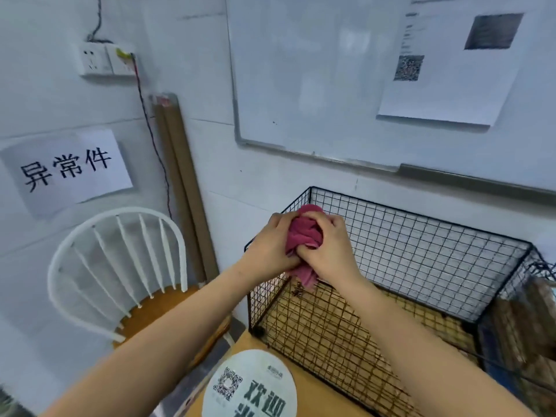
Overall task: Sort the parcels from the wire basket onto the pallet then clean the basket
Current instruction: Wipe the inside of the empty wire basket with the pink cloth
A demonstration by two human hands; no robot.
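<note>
Centre frame: left hand (272, 246) and right hand (326, 251) pressed together, both gripping a bunched pink cloth (304, 236) over the near-left corner of the black wire mesh basket (421, 251), lower right on the desk (304, 371). Cloth soft, light, easily wadded. Basket looks stiff; best held by its rim.

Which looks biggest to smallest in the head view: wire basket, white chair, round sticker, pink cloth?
1. wire basket
2. white chair
3. round sticker, cut off by the frame
4. pink cloth, bunched, partly covered

White chair (162, 299) beneath a paper sign (69, 173) — whiteboard (316, 70) farther right.
</note>
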